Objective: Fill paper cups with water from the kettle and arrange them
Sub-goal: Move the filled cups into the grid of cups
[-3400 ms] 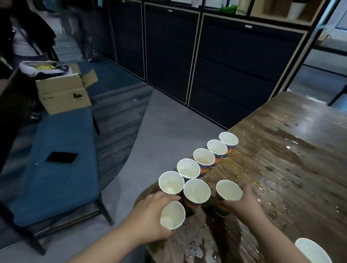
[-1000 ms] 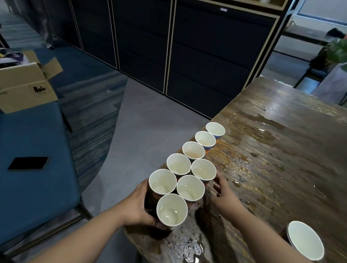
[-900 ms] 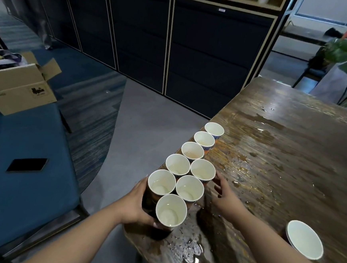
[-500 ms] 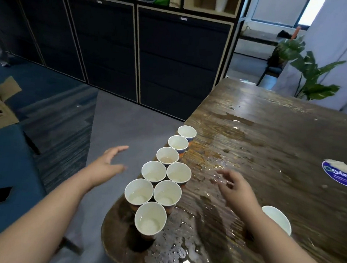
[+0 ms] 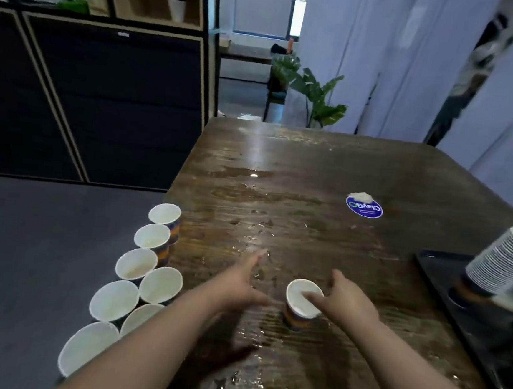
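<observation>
Several white paper cups (image 5: 139, 266) with patterned sides stand in two rows along the left edge of the wet wooden table (image 5: 312, 174). One more paper cup (image 5: 300, 302) stands alone nearer the table's middle. My right hand (image 5: 343, 299) is at that cup's right side, its thumb raised and a finger lying over the rim. My left hand (image 5: 239, 282) hovers just left of the cup, fingers stretched out and holding nothing. No kettle can be made out.
A tall stack of paper cups (image 5: 502, 266) lies tilted on a black tray (image 5: 439, 270) at the right edge. A blue round sticker (image 5: 364, 206) is farther back. Water pools on the tabletop. Dark cabinets (image 5: 112, 103) and a plant (image 5: 315, 97) stand beyond.
Both hands have let go of the cups at the left edge and swung right. My right hand has reached the lone cup and my left hand has come over the table beside it.
</observation>
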A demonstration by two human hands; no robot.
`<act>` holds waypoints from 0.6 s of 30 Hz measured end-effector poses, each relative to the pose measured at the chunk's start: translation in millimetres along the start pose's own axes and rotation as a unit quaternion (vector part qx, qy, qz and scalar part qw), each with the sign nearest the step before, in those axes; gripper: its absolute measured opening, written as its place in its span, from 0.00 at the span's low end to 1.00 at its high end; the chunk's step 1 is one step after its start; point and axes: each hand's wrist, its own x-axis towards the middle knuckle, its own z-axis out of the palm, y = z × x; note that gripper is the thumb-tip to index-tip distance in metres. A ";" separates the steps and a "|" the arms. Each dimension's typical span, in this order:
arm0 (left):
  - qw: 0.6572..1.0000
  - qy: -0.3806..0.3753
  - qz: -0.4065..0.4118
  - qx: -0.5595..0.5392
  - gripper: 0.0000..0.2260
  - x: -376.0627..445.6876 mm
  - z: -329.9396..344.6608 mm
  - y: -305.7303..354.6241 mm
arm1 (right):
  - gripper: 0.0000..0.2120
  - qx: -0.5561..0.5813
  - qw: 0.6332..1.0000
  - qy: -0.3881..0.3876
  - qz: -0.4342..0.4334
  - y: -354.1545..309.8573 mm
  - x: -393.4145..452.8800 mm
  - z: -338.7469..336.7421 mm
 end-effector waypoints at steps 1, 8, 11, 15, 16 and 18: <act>0.999 -0.025 -0.014 0.020 0.49 8.6 13.0 -6.6 | 0.27 -0.008 1.000 -0.009 0.003 1.5 0.7 3.0; 0.999 -0.040 0.018 -0.005 0.43 36.2 72.3 -22.8 | 0.14 0.058 0.998 -0.004 0.035 9.6 11.6 16.2; 0.998 -0.030 0.022 -0.049 0.34 44.4 87.1 -25.0 | 0.16 0.078 0.996 -0.013 0.038 15.6 13.5 17.6; 0.994 0.014 0.039 -0.105 0.34 52.1 101.8 -16.3 | 0.13 0.171 0.984 -0.022 0.048 26.7 11.3 11.2; 0.993 0.019 0.044 -0.109 0.33 56.3 104.7 -11.9 | 0.12 0.203 0.978 -0.013 0.045 28.3 10.2 4.8; 0.994 0.012 0.051 -0.095 0.27 63.0 107.9 -3.4 | 0.11 0.273 0.961 0.019 0.030 29.2 7.8 -13.6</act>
